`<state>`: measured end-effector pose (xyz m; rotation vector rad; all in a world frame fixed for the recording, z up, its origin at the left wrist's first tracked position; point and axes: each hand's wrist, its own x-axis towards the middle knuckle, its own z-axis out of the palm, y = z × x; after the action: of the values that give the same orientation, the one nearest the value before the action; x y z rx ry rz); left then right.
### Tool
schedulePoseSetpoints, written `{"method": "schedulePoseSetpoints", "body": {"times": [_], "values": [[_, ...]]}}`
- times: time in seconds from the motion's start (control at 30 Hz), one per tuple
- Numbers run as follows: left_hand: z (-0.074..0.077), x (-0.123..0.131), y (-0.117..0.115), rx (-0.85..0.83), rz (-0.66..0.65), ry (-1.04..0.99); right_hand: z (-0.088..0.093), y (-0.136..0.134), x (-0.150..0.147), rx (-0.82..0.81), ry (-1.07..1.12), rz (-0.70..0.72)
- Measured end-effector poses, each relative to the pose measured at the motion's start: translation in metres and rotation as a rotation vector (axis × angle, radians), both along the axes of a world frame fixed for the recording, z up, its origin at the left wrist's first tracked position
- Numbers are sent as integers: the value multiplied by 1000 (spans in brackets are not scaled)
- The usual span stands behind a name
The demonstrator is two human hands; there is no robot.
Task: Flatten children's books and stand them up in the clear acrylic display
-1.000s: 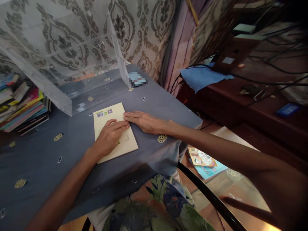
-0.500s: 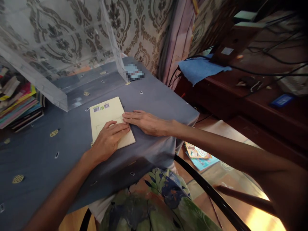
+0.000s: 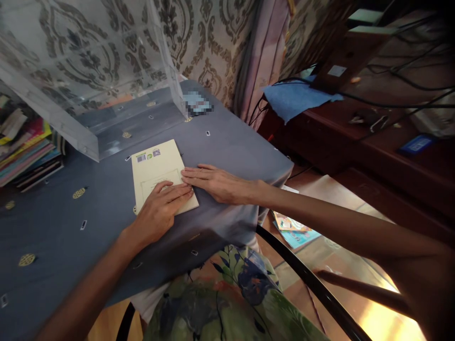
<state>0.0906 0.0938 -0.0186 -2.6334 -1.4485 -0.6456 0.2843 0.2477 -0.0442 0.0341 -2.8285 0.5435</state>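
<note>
A cream-coloured book [image 3: 158,166] lies flat on the blue-grey cloth, its printed barcode and QR code at the far edge. Across its near part rests my left hand [image 3: 161,208], palm down with the fingers stretched toward the right edge. My right hand [image 3: 216,184] is flat too, its fingertips touching the book's right edge close to my left fingertips. Neither hand grips anything. Part of a framed block of print on the cover is hidden under my left hand.
A clear plastic box-like frame [image 3: 87,142] stands behind the book. Stacked books [image 3: 31,156] lie at the left, and a blurred-out blue item [image 3: 197,103] at the back corner. Right of the table [image 3: 241,142] are a dark red cabinet [image 3: 320,132] with cables and a black chair arm [image 3: 302,270].
The view has shifted very slightly. Both hands stay on the book in nearly the same place, and a little more of the printed frame shows.
</note>
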Motion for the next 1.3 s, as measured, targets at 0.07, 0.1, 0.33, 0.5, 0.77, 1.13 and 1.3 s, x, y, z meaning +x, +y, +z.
{"method": "schedulePoseSetpoints", "body": {"times": [0.07,0.1,0.33,0.5,0.77,1.13,1.3], "values": [[0,2,-3,16,-10,1,1,-3,3,0,-11,9],[0,4,-5,22,-10,3,1,-5,4,-2,-17,14],[0,17,-17,28,29,12,-4,-16,13,-52,20,20],[0,28,-29,65,68,58,-1,-29,20,-39,-19,-5],[-4,41,-49,90,198,45,-1,-53,36,14,2,-38],[-13,51,-65,111,363,40,3,-77,33,83,32,-74],[-17,53,-73,123,407,15,3,-86,28,106,33,-76]]}}
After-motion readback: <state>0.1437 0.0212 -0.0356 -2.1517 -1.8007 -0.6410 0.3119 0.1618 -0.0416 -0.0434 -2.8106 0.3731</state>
